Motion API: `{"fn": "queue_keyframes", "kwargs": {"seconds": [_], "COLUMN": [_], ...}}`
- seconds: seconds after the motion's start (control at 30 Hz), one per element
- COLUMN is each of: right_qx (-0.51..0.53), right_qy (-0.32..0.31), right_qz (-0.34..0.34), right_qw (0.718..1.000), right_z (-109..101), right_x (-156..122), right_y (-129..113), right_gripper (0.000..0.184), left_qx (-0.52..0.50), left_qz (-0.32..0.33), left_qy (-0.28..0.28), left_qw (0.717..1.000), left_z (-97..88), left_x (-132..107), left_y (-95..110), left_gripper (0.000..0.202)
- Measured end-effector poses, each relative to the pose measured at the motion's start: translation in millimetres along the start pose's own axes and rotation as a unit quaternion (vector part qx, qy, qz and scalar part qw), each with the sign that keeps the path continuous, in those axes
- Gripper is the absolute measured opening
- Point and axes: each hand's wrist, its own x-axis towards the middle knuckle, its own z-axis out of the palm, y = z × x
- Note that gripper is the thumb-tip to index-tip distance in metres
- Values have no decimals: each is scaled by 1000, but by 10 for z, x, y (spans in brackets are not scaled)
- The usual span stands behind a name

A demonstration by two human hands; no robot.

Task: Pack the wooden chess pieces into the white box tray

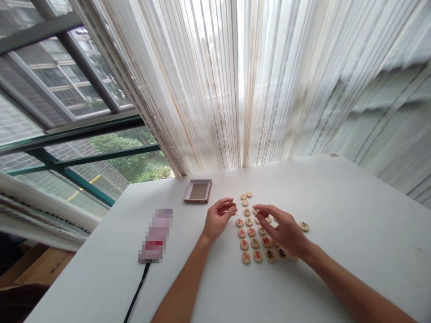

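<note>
Between the thumb and fingers of my left hand [217, 218] is a xiangqi piece [233, 204], a small wooden disc whose marking I cannot read. My right hand [283, 229] hovers over the rows of pieces, thumb and index finger apart. Its index fingertip is at a piece in the upper row; whether it touches that piece I cannot tell. Several round pieces with red or black characters lie in rows, among them a red-marked piece [246, 257] at the near left corner and a black-marked piece [270, 255]. My right hand hides part of the rows.
Beyond the rows lie a few blank-looking discs [249, 194]. One black-marked piece [303, 226] sits apart on the right. A shallow open box [198, 191] stands at the back left of the white table [188, 287]. Left of my arm is a blurred-out pink object [157, 235] with a black cable [136, 294].
</note>
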Motion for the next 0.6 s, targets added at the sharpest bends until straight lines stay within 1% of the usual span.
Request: {"fn": "queue_keyframes", "kwargs": {"seconds": [0.1,0.27,0.5,0.6], "right_qx": [-3,-1,1,-9], "right_qy": [0,-9,-12,-4], "right_qz": [-7,-9,-16,-19], "right_qw": [1000,1000,1000,1000], "right_z": [0,-5,-17,-21], "right_x": [4,9,7,13], "right_y": [13,32,20,51], "right_gripper": [26,27,25,24], "left_qx": [3,8,26,37], "left_qz": [-1,-7,-16,-24], "left_qy": [5,29,57,60], "left_qw": [1000,1000,998,997], "left_z": [0,-30,-64,-67], "left_x": [-1,31,64,72], "left_y": [-4,-68,-156,-190], "left_gripper": [34,32,33,34]}}
